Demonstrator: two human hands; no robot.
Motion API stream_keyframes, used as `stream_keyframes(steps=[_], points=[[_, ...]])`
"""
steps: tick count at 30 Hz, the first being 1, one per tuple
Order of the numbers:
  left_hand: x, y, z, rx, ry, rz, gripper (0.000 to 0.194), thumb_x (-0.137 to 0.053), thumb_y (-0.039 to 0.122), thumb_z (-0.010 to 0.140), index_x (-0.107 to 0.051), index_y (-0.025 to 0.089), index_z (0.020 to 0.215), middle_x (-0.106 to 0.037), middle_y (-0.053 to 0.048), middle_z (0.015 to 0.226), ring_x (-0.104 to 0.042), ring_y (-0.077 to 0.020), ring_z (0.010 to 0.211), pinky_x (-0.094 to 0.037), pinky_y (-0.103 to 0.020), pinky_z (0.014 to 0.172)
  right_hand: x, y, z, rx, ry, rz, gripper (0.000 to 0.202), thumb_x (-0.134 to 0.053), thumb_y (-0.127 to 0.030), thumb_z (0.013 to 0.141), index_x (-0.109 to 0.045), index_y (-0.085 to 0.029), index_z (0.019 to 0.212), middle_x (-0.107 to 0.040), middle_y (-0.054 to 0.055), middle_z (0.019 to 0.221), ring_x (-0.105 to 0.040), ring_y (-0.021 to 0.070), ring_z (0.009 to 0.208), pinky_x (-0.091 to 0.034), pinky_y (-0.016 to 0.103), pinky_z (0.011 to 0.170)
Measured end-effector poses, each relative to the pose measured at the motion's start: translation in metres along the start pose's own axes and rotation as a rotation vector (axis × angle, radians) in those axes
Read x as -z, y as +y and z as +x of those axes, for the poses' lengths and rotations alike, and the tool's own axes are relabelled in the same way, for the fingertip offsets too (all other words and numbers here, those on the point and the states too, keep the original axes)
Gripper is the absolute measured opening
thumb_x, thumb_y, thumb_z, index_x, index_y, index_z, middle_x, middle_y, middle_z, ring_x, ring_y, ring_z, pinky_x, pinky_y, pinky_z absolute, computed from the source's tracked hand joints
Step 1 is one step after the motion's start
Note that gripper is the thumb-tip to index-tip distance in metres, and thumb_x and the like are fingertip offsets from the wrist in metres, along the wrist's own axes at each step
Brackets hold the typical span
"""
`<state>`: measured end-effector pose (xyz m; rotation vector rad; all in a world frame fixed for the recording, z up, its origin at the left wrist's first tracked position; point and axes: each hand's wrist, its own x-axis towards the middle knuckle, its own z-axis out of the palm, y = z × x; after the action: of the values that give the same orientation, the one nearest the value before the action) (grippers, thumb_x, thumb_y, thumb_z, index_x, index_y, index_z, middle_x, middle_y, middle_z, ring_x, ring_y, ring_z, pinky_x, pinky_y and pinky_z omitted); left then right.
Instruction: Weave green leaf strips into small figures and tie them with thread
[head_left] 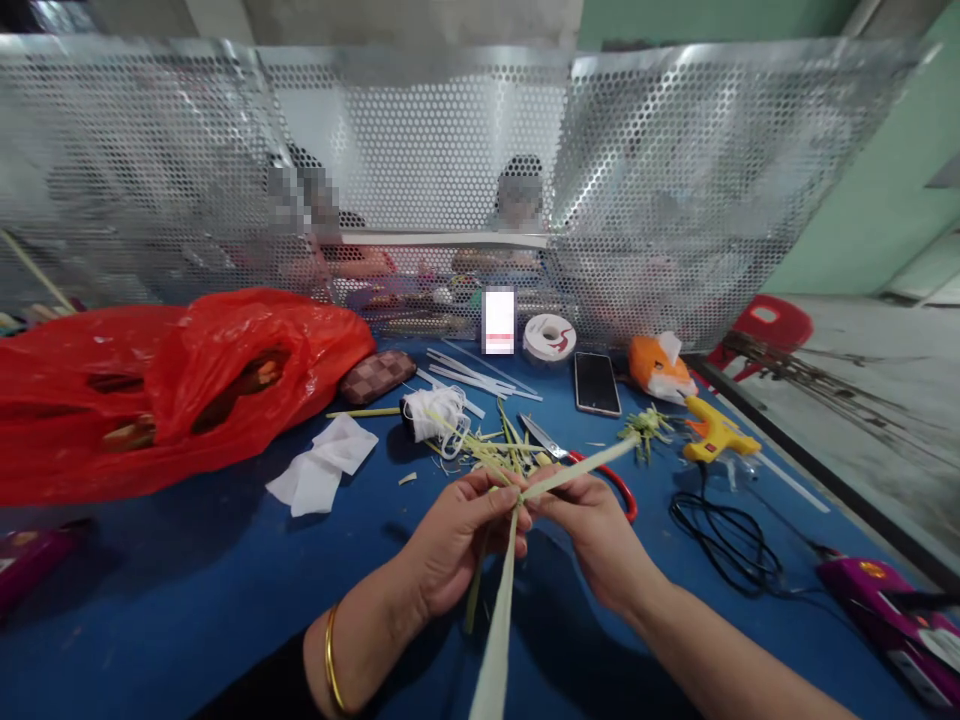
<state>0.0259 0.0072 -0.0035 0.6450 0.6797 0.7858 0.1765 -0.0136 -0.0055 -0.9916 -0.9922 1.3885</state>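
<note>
**Pale Green Strips (pixel 501 620) Pinched Where They Meet**

At my far left a red plastic bag (pixel 180 400) sprawls over the blue table (pixel 247 590), with a purple object (pixel 34 560) cut off by the edge of view below it. Next come a crumpled white tissue (pixel 322 465) and, behind it, a brown checkered pouch (pixel 379 375).

My left hand (pixel 457 540), a gold bangle (pixel 332 660) at its wrist, pinches the strips between thumb and forefinger. Beyond it sit a bundle of white cord (pixel 439 412) and scattered green trimmings (pixel 495 452).

The meeting point is right between my hands, above the table; one strip drops from it toward me, another slants up to the right. The fingertips of my right hand (pixel 592 530) press together on the strips there too, touching my left ones, though part of that hold is hidden.

Just behind my right hand lie red-handled scissors (pixel 544 437), blades apart from my fingers. Farther back stand a white spool (pixel 550 338), then a phone (pixel 597 384). Rightmost are a fringed green bunch (pixel 646 428), an orange tissue packet (pixel 660 366), a yellow glue gun (pixel 718 432), a looped black cable (pixel 724 545) and a purple tool (pixel 889 615).
</note>
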Motion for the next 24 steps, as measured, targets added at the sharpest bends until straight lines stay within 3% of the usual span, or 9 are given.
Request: stream_keyframes(steps=[5,10,14,19,22,24], points=[[0.002,0.001,0.003,-0.018,0.1,0.036,0.02,-0.075,0.024,0.07,-0.069,0.012,0.085,-0.068,-0.004,0.063,-0.06,-0.0092,0.049,-0.049,-0.02,0.053,0.005,-0.003,0.002,0.124,0.029,-0.113,0.019,-0.075,-0.032,0.072,-0.073,-0.022,0.088,-0.07,0.004,0.089,-0.063,0.0208,0.086,-0.049,0.033,0.081],[0.001,0.0,0.001,0.017,0.104,0.22,0.025,-0.077,0.034,0.067,-0.068,0.012,0.076,-0.07,-0.006,0.065,-0.06,-0.0097,0.048,-0.047,-0.021,0.052,0.009,-0.003,0.004,0.309,0.08,-0.356,0.018,-0.067,-0.035,0.079,-0.073,-0.019,0.071,-0.067,0.005,0.075,-0.062,0.0202,0.075,-0.048,0.032,0.072],[0.0,-0.001,0.0,0.084,0.066,0.299,0.024,-0.079,0.029,0.061,-0.067,0.013,0.074,-0.068,-0.004,0.06,-0.06,-0.0111,0.048,-0.047,-0.023,0.053,0.008,0.001,0.001,0.309,0.12,-0.438,0.019,-0.065,-0.033,0.08,-0.073,-0.019,0.069,-0.063,0.003,0.068,-0.059,0.0172,0.065,-0.046,0.029,0.064],[0.002,-0.003,0.002,0.12,0.06,0.316,0.022,-0.078,0.026,0.058,-0.068,0.012,0.072,-0.064,-0.003,0.055,-0.058,-0.011,0.045,-0.048,-0.024,0.052,0.012,0.009,0.004,0.228,0.157,-0.456,0.026,-0.063,-0.037,0.081,-0.069,-0.017,0.065,-0.064,0.004,0.071,-0.059,0.0183,0.07,-0.046,0.03,0.067],[0.003,-0.005,0.002,0.149,0.103,0.321,0.022,-0.078,0.026,0.058,-0.068,0.011,0.072,-0.063,-0.003,0.053,-0.056,-0.0105,0.043,-0.046,-0.023,0.049,0.018,0.004,0.009,0.199,0.167,-0.497,0.026,-0.061,-0.041,0.082,-0.069,-0.017,0.083,-0.068,0.006,0.08,-0.063,0.0218,0.078,-0.049,0.034,0.072],[0.001,-0.006,0.001,0.17,0.105,0.331,0.021,-0.077,0.026,0.059,-0.069,0.011,0.072,-0.064,-0.003,0.054,-0.057,-0.0108,0.043,-0.046,-0.024,0.049,0.023,-0.003,0.01,0.34,0.297,-0.608,0.038,-0.062,-0.041,0.082,-0.062,-0.018,0.112,-0.067,0.009,0.097,-0.063,0.0246,0.089,-0.05,0.038,0.077]])
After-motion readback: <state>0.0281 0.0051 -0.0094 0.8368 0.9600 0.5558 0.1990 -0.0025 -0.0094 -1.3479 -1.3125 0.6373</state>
